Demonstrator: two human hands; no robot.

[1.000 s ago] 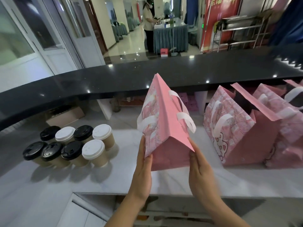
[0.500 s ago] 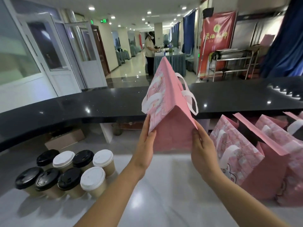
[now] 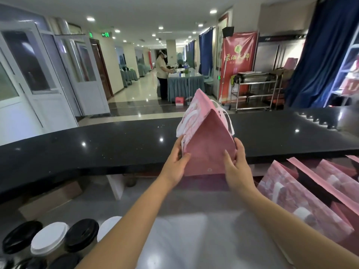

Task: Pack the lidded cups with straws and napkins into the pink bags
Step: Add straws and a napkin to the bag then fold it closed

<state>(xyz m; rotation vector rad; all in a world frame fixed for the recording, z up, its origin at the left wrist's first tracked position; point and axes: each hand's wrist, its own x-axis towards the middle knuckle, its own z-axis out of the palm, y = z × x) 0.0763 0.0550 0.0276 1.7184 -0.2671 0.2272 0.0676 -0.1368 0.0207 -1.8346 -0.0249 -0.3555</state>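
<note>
Pink bag (image 3: 206, 144) is held up above the bench (image 3: 190, 230), left hand (image 3: 175, 162) and right hand (image 3: 236, 166) gripping its sides; lidded cups (image 3: 52, 237) stand near left

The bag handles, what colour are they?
White. The handles on the held pink bag show best in the head view.

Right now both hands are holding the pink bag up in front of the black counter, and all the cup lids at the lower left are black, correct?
Not quite: the head view shows the cup lids are mixed black and white. The left hand and right hand do hold the pink bag before the black counter.
</note>
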